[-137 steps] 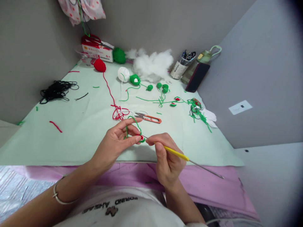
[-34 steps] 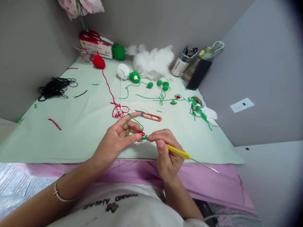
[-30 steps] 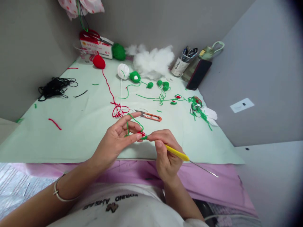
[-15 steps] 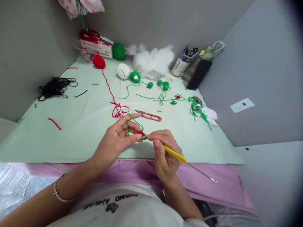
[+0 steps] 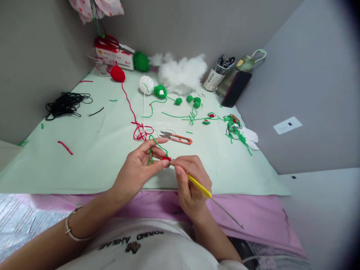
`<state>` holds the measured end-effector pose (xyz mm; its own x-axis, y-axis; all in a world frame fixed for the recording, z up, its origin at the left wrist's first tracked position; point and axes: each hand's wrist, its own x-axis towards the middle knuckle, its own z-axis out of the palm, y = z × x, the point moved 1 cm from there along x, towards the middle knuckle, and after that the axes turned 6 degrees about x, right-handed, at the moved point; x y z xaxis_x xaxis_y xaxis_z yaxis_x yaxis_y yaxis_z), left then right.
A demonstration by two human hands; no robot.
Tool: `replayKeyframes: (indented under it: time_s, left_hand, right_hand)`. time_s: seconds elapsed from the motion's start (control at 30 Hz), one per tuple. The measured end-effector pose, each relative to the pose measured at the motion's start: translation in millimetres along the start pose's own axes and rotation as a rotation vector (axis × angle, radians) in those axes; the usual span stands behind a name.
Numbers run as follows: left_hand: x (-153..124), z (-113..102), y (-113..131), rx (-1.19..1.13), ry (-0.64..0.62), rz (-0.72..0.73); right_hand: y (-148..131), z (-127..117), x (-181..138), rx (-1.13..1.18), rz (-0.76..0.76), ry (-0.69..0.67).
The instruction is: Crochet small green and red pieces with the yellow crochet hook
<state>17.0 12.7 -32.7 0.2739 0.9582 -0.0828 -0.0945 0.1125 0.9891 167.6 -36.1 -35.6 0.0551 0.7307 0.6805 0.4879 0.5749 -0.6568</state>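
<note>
Between the thumb and fingers of my left hand [image 5: 139, 163] is a small red and green crochet piece [image 5: 166, 159], mostly covered by the fingertips. Green yarn [image 5: 159, 144] loops from it over my raised left index finger. My right hand [image 5: 192, 180] grips a yellow-handled crochet hook [image 5: 199, 185], its front tip hidden at the crochet piece. The hook's other metal end points down to the right, past the table edge. Just beyond my left fingers lie orange thread snips [image 5: 180, 139] and a tangle of red yarn [image 5: 142, 131].
A red yarn ball [image 5: 117, 73], white yarn ball [image 5: 146, 85], green yarn ball [image 5: 141, 61] and white stuffing [image 5: 182, 73] sit at the back. Black cord [image 5: 66, 105] lies left. Small green crochet pieces [image 5: 194, 100], a phone [image 5: 236, 89] and a pen cup [image 5: 215, 77] are right of centre.
My right hand and the crochet hook have shifted left, closer to my left fingers. The crochet piece has moved slightly left and is more covered. My left index finger has lowered a little.
</note>
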Motion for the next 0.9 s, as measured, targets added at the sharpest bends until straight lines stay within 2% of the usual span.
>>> replayKeyframes:
  time_s: [0.23, 0.37, 0.57, 0.63, 0.8, 0.9]
  left_hand:
    - [1.3, 2.3, -2.4, -0.044, -0.027, -0.014]
    - [1.1, 3.3, -3.0, -0.125, -0.065, -0.045]
    - [2.0, 2.8, 2.6, -0.176, -0.014, -0.093]
    - [2.2, 3.5, 4.2, -0.181, -0.003, -0.096]
    - [0.6, 7.1, 4.7, -0.214, -0.007, -0.098]
    - [-0.5, 7.8, 5.1, -0.244, -0.030, -0.129]
  right_hand:
    - [-2.0, 3.0, -1.2, 0.029, 0.018, -0.021]
    - [1.0, 4.0, 0.9, 0.141, 0.108, 0.029]
    - [8.0, 0.3, 4.4, 0.316, 0.250, 0.050]
    - [8.8, -0.6, 4.7, 0.299, 0.221, 0.047]
    - [12.3, 2.8, 3.3, 0.120, 0.013, 0.114]
    - [17.1, 5.1, 4.6, 0.166, 0.043, 0.160]
